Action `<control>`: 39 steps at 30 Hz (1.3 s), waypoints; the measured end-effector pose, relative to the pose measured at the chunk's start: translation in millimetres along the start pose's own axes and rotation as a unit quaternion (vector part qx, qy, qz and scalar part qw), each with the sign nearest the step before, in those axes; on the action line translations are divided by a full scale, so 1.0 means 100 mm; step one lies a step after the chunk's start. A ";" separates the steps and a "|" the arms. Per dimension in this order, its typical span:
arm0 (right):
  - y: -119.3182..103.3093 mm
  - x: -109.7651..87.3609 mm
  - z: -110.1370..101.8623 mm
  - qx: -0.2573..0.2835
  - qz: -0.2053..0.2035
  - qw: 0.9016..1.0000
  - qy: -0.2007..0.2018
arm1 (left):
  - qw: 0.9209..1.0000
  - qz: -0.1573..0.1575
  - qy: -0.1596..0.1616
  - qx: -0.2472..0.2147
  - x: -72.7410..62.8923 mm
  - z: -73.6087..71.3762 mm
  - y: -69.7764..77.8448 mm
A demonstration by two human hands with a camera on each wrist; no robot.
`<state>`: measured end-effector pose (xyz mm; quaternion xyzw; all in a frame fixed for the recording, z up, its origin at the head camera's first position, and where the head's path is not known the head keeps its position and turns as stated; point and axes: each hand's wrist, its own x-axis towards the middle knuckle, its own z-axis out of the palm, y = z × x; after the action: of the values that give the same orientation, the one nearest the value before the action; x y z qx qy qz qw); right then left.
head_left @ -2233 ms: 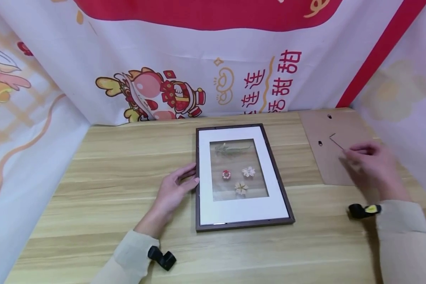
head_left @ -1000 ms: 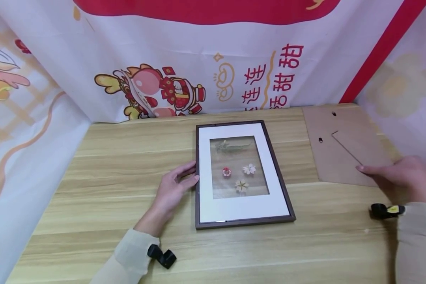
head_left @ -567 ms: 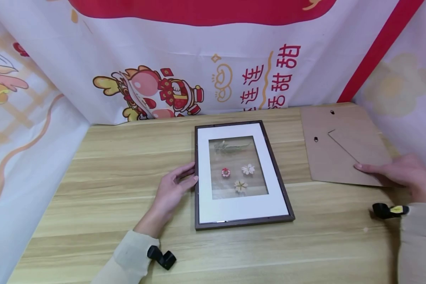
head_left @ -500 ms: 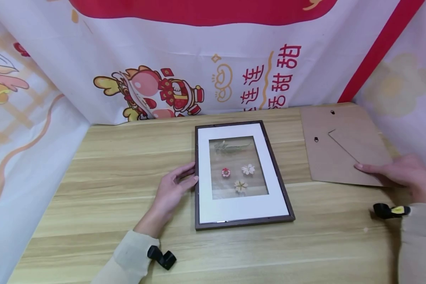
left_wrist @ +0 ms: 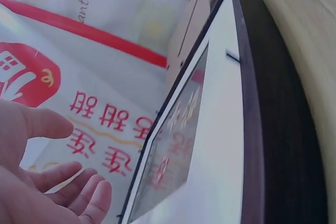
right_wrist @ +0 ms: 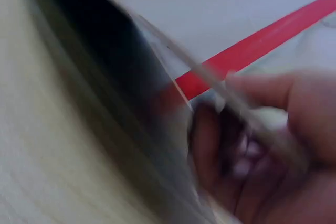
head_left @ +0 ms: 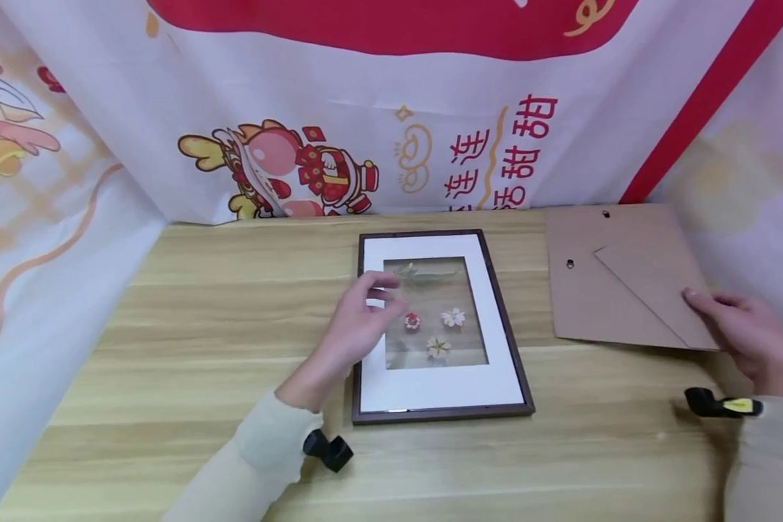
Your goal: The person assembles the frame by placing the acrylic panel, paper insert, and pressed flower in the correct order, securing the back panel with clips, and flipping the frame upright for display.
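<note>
A dark-rimmed picture frame (head_left: 444, 416) lies on the table with a white mat (head_left: 431, 388). In its window show a red-and-white flower (head_left: 412, 321), a white flower (head_left: 453, 317), a cream flower (head_left: 438, 347) and a green sprig (head_left: 431, 277). My left hand (head_left: 349, 326) hovers over the frame's left part, fingers loosely bent and holding nothing. At the right, my right hand (head_left: 753, 337) pinches the right edge of a brown backing board (head_left: 626, 290). Thumb on top, fingers underneath, as the blurred right wrist view shows. The board bears two small hooks and a slanted groove.
Wood-grain table (head_left: 222, 348) extends around the frame. A printed cloth (head_left: 339, 80) hangs behind the table, with more cloth at both sides. The right wrist view has a dark glossy surface (right_wrist: 115, 45) beside the board, mirroring the red stripe.
My left hand has left the frame's left edge and moved right over the window. My right hand shifted from the groove's lower end to the board's right edge, and the board has turned slightly.
</note>
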<state>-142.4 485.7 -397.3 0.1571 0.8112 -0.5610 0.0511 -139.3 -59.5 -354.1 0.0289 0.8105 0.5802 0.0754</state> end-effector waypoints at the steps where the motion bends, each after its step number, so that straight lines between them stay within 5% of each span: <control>1: -0.01 -0.01 0.00 0.062 -0.017 0.998 -0.004 | 1.000 -0.003 -0.008 -0.011 0.02 0.04 0.02; 5: -0.13 -0.07 0.01 0.246 -0.066 0.967 -0.029 | 0.998 -0.012 -0.042 -0.040 0.08 0.20 0.08; 9: -0.31 -0.14 0.06 0.300 -0.076 0.950 -0.042 | 0.995 -0.017 -0.078 -0.058 0.13 0.36 0.17; 16: -0.54 -0.22 0.21 0.285 -0.072 0.954 -0.053 | 0.982 -0.057 -0.109 -0.143 0.21 0.65 0.34; 24: -0.71 -0.25 0.57 0.327 -0.112 0.926 -0.151 | 0.970 -0.075 -0.120 -0.200 0.28 0.87 0.43; 28: -0.78 -0.26 0.77 0.327 -0.124 0.918 -0.188 | 0.973 -0.078 -0.100 -0.193 0.28 0.86 0.44; 30: -0.81 -0.26 0.87 0.322 -0.123 0.917 -0.202 | 0.976 -0.079 -0.079 -0.186 0.28 0.81 0.43; 39: -0.88 -0.32 1.34 0.213 -0.077 0.951 -0.213 | 0.979 -0.097 -0.035 -0.175 0.19 0.40 0.20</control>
<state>-152.4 326.8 -359.8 -0.0217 0.6530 -0.7431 0.1444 -152.7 -13.5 -349.5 -0.0432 0.6923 0.7015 0.1637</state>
